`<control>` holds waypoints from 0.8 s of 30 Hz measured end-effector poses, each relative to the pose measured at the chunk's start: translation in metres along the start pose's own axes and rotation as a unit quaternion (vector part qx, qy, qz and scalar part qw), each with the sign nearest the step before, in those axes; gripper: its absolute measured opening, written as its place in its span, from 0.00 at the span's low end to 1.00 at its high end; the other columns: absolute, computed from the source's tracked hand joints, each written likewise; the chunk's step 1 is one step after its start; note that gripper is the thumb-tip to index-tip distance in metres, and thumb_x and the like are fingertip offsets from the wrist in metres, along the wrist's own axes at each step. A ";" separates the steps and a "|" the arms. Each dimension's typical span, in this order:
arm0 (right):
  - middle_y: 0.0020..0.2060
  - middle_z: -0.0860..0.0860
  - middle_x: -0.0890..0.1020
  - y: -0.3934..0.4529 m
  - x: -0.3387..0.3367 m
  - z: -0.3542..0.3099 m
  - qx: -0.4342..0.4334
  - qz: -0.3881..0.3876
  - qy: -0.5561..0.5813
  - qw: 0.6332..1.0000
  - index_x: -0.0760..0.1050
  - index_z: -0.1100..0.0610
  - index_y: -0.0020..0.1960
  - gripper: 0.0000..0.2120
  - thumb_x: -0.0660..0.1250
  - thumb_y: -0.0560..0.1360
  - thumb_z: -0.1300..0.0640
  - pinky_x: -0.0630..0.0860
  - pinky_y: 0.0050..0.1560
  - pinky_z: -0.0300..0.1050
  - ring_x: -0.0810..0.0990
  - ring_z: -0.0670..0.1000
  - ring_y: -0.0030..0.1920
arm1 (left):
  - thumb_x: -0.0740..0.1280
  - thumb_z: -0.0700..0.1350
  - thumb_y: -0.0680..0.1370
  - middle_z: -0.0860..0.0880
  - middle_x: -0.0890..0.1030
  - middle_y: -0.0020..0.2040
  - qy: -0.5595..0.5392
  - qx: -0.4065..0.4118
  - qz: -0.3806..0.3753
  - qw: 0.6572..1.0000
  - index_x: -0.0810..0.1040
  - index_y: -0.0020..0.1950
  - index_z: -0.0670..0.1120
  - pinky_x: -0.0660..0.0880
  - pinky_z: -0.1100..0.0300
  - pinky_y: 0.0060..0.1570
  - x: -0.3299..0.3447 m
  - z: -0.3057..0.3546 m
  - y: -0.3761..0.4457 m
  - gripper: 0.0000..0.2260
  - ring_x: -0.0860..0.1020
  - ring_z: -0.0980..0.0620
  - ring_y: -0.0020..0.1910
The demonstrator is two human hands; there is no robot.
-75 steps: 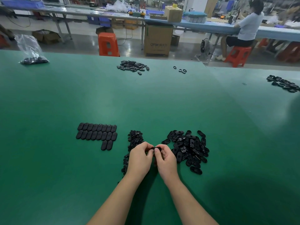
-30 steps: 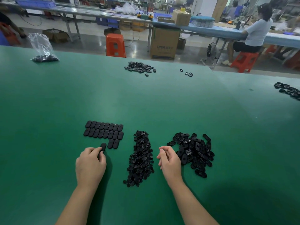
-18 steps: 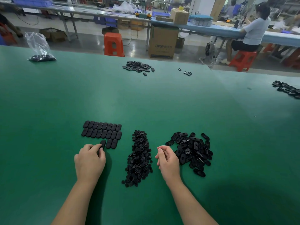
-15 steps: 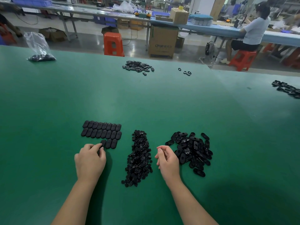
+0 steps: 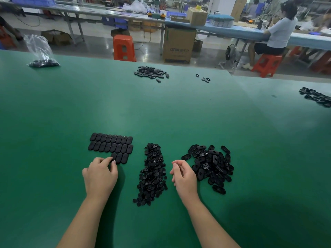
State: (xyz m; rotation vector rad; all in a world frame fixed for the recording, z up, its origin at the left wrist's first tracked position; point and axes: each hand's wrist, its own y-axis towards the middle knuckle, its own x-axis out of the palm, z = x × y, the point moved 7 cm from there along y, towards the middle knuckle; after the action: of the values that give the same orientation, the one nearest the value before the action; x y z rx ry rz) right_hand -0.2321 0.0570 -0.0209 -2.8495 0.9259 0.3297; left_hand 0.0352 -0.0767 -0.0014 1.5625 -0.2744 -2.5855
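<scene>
Black oval pieces (image 5: 111,144) lie flat in neat rows on the green table (image 5: 161,113). My left hand (image 5: 100,176) is at the near edge of these rows, its curled fingertips pinching the near end of the leftmost oval piece (image 5: 113,156) in the short third row. A long pile of small black parts (image 5: 152,174) lies between my hands. My right hand (image 5: 182,174) rests on the table just right of that pile, fingers loosely curled and holding nothing. A heap of larger black oval shells (image 5: 209,163) sits to its right.
Farther back on the table are another pile of black parts (image 5: 151,73), a few loose rings (image 5: 205,79), a plastic bag of parts (image 5: 42,54) at the far left and more parts (image 5: 317,96) at the right edge. Beyond are orange stools, a cardboard box and a seated person.
My hands were joined over the piles; the left then carried an oval piece to the rows and set it in the third row. Over the last half second almost nothing has moved.
</scene>
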 end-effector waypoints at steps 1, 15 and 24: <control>0.36 0.47 0.83 0.000 0.000 0.000 0.000 0.000 0.000 1.000 0.78 0.47 0.50 0.07 0.63 0.83 0.54 0.74 0.34 0.44 0.76 0.43 0.31 | 0.66 0.46 0.80 0.46 0.80 0.52 0.000 -0.001 -0.001 1.000 0.84 0.60 0.46 0.65 0.49 0.56 0.000 0.000 0.000 0.12 0.78 0.46 0.47; 0.36 0.48 0.83 0.000 -0.001 0.001 0.000 0.004 -0.004 1.000 0.78 0.48 0.49 0.07 0.63 0.83 0.54 0.74 0.34 0.44 0.76 0.43 0.31 | 0.67 0.51 0.80 0.60 0.77 0.43 -0.114 0.123 -0.127 0.978 0.84 0.54 0.52 0.78 0.58 0.41 0.031 0.060 -0.021 0.07 0.76 0.61 0.39; 0.37 0.54 0.83 0.001 0.002 0.001 0.005 0.002 -0.045 0.999 0.77 0.47 0.48 0.08 0.63 0.83 0.57 0.70 0.30 0.46 0.73 0.46 0.30 | 0.70 0.48 0.79 0.59 0.75 0.42 -0.144 0.131 -0.109 0.975 0.85 0.56 0.49 0.76 0.53 0.47 0.036 0.055 -0.033 0.08 0.76 0.54 0.41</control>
State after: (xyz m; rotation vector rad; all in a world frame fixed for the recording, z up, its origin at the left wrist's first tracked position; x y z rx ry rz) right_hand -0.2314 0.0554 -0.0225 -2.7973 0.9140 0.4489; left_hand -0.0303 -0.0452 -0.0142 1.3483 -0.5170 -3.0598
